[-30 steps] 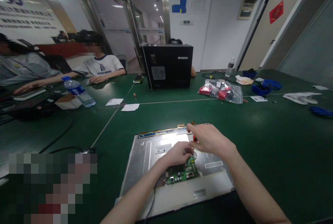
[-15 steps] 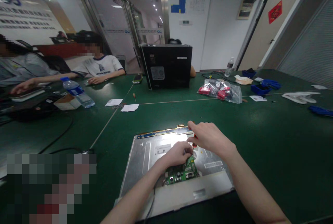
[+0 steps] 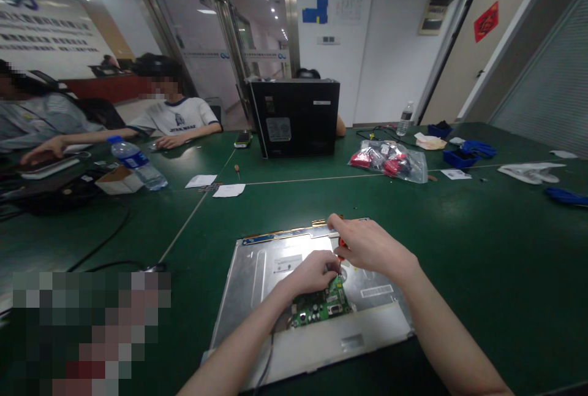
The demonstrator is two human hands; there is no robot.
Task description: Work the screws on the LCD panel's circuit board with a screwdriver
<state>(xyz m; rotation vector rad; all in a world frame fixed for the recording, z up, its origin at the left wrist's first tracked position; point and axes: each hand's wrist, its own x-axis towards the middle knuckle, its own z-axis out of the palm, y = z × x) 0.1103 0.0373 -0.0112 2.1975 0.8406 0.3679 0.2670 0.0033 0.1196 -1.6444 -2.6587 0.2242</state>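
Observation:
A flat metal panel (image 3: 248, 285) lies on the green table, with a green circuit board (image 3: 321, 310) on its lower middle. My right hand (image 3: 362, 239) is closed around a red-handled screwdriver (image 3: 341, 249), held upright with its lower end at the board's top corner. Beside that end, my left hand (image 3: 316, 270) rests over the board's upper edge with its fingers curled together; what they pinch, if anything, is too small to make out. A blue strip (image 3: 275, 236) runs along the panel's far edge.
Beyond the panel stands a black computer case (image 3: 298, 117). A bag of red and grey items (image 3: 390, 160) lies right of it. At the left are a water bottle (image 3: 138, 163), a small box (image 3: 119, 180), cables and two seated people.
My right hand has shifted very slightly to the left, with the red handle tilting a little. My left hand and the panel have stayed in place.

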